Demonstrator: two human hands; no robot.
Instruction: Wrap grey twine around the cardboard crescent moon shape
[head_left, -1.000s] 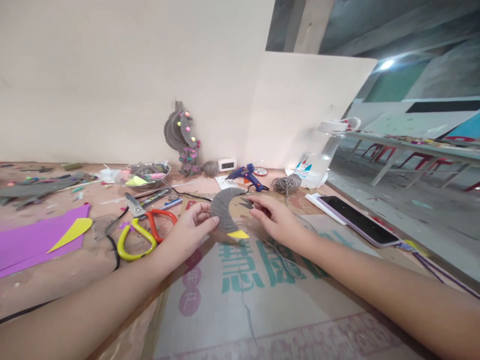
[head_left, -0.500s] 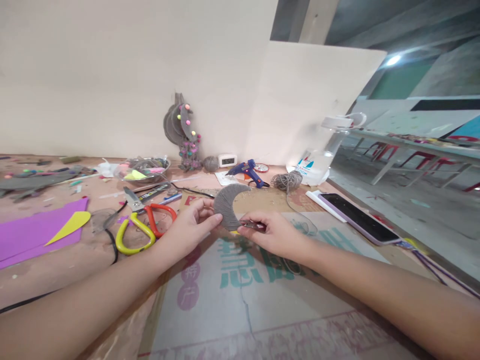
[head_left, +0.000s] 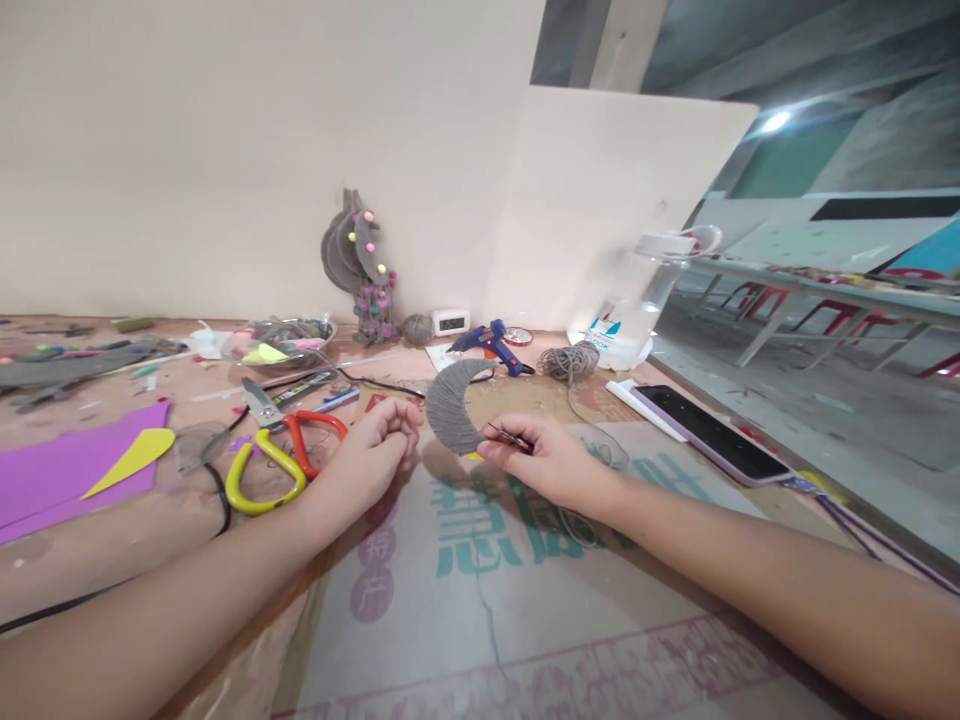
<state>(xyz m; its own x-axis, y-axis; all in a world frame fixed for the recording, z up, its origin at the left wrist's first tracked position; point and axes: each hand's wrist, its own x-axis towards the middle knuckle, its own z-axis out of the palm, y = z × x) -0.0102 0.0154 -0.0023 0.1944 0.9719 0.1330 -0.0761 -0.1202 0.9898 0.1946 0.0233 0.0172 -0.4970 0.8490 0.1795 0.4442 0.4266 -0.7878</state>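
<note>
A crescent moon shape [head_left: 450, 405] wound in grey yarn stands tilted above the printed board. My right hand [head_left: 544, 455] pinches its lower tip between thumb and finger. A small dark metal tool [head_left: 510, 437] also lies in that hand; its kind is unclear. To the left, my left hand [head_left: 382, 445] is apart from the crescent, its fingers curled in; whether they hold anything is hidden. A bit of yellow [head_left: 474, 456] shows at the crescent's lower end. Grey yarn [head_left: 577, 525] hangs in loops below my right hand.
Scissors [head_left: 264, 480] with yellow and red handles lie by my left wrist. Behind the crescent are a blue glue gun [head_left: 495, 345], a grey yarn bundle [head_left: 568, 362] and a small clock [head_left: 451, 321]. A phone [head_left: 709, 430] and water bottle [head_left: 634, 300] stand right; purple sheets [head_left: 67, 470] lie left.
My left hand has let go of the crescent and drawn back to the left, fingers curling. The right hand still holds the crescent. The view has shifted slightly.
</note>
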